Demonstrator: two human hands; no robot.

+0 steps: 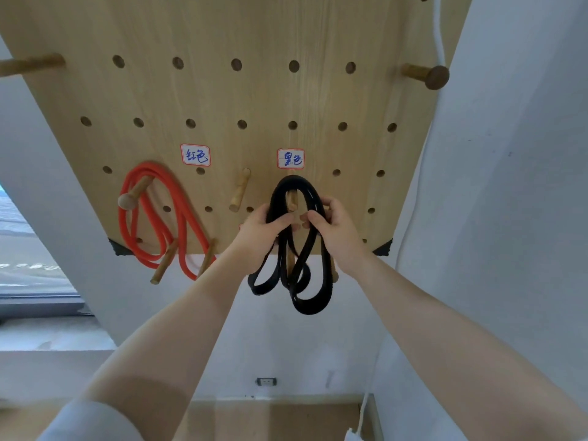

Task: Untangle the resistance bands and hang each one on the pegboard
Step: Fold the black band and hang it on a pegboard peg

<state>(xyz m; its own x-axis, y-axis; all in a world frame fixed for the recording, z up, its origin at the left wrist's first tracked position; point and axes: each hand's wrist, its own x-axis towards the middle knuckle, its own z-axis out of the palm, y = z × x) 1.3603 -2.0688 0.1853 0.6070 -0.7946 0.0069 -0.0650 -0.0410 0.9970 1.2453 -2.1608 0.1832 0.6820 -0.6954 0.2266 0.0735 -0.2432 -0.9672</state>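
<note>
Left hand (257, 230): fingers curled round the black band (294, 249).
Right hand (334, 227): gripping it too.
Black band: looped over a peg (291, 200).
Orange band (159, 218): hanging on the pegboard (254, 90).

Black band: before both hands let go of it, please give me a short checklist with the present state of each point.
1. Black band looped over its peg: ok.
2. Peg sits under the black-colour label: ok.
3. Left hand and right hand released: not ok, both grip the band.
4. Band free of twists: not ok, the lower loops cross.
5. Orange band hung on its own peg: ok.
</note>
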